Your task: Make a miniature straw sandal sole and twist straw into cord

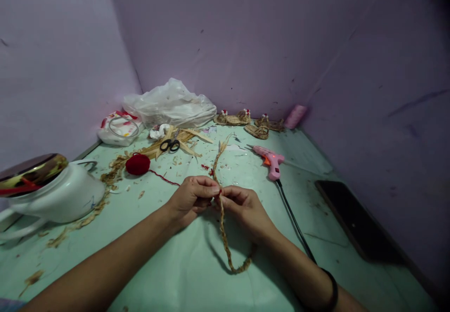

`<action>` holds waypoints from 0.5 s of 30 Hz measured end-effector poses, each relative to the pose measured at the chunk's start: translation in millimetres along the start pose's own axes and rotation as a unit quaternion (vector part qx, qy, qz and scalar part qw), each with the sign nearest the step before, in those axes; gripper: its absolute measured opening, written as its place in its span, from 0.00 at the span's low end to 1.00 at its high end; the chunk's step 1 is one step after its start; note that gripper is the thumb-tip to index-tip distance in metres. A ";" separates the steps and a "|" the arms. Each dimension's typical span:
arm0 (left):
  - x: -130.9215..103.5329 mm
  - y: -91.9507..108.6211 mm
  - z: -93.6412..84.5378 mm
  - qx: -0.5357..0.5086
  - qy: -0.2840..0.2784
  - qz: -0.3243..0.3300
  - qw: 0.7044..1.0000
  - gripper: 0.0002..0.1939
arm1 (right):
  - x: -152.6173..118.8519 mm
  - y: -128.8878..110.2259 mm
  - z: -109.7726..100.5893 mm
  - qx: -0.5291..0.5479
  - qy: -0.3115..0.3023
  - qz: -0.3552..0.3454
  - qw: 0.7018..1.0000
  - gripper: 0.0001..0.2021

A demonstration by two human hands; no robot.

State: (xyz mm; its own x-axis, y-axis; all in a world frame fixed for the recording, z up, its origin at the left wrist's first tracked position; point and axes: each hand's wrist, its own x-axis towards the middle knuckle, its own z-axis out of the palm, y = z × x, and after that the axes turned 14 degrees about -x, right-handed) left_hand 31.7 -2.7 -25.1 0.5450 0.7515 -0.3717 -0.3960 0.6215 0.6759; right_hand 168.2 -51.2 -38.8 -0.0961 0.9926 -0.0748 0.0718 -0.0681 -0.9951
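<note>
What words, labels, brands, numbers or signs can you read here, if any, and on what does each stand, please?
No text can be read.
Red-and-white packet: printed markings, too blurred to read.
White container: bluish marks, too small to read.

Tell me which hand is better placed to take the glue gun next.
Right hand, most likely: the glue gun lies nearer to it than to the left hand, to the right of the braid. Both hands are at the braid, so neither is free.
</note>
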 end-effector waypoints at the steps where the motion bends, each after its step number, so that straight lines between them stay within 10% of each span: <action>1: -0.4 -0.7 0.0 0.001 0.002 0.000 1.000 0.08 | 0.1 0.6 -1.5 -0.052 0.015 -0.018 0.998 0.06; 10: -5.1 -7.3 12.5 0.083 0.075 0.056 0.992 0.09 | -5.9 4.2 -2.1 -0.368 0.185 -0.174 0.894 0.05; 15: -2.8 -6.0 13.8 0.054 0.093 0.045 0.993 0.08 | -5.7 -2.1 -4.9 -0.377 0.200 -0.128 0.895 0.06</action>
State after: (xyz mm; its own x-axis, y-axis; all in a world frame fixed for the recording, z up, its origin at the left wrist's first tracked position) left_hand 42.8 -11.5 -19.4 0.3618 0.8369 -0.4108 -0.3504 0.5304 0.7719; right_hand 173.5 -56.2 -36.0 0.1473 0.9331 0.3282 0.7629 0.1040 -0.6381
